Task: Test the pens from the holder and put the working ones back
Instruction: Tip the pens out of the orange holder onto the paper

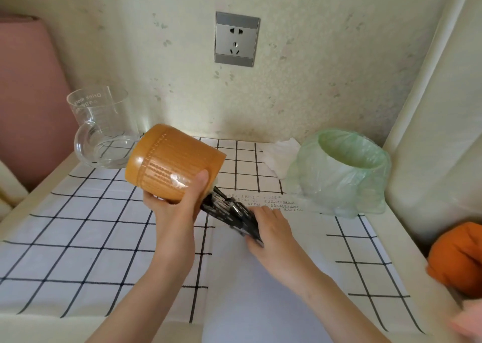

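My left hand (pixel 174 212) grips the orange-brown ribbed pen holder (pixel 169 162), which is tipped over with its mouth pointing down and to the right. A bunch of several black pens (pixel 229 212) slides out of the mouth. My right hand (pixel 271 233) is curled round the lower ends of that bunch, just above a white sheet of paper (pixel 260 277) that lies on the checked cloth. The pens' tips are hidden under my right hand.
A clear glass measuring mug (pixel 101 128) stands at the back left. A small bin lined with a green plastic bag (pixel 341 170) stands at the back right, with a printed paper strip (pixel 273 203) before it. An orange cloth (pixel 459 259) lies at the right edge. A wall socket (pixel 236 38) is above.
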